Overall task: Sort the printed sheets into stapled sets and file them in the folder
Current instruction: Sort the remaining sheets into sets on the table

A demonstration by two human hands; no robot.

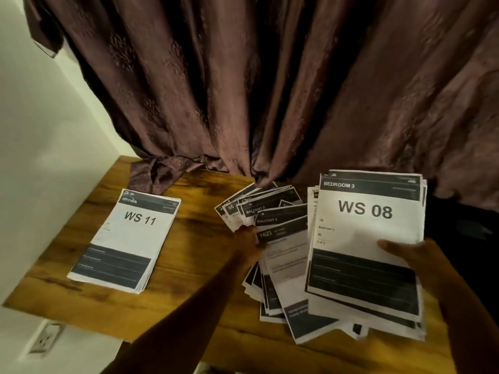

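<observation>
A stack of printed sheets headed KITCHEN, WS 11 (127, 238) lies flat on the left of the wooden table (189, 265). My left hand (248, 238) grips a fanned bunch of sheets (272, 211), some headed BALCONY 3, at mid-table. My right hand (405, 252) holds a thick stack topped by a sheet reading BEDROOM 3, WS 08 (367, 238), thumb on its right edge. Loose sheets (291, 306) spread beneath both. No stapler or folder is in view.
A dark brown curtain (270, 90) hangs behind the table and drapes onto its far edge. A white wall (40, 130) stands at the left, with a power socket (46, 338) below the table's near left corner.
</observation>
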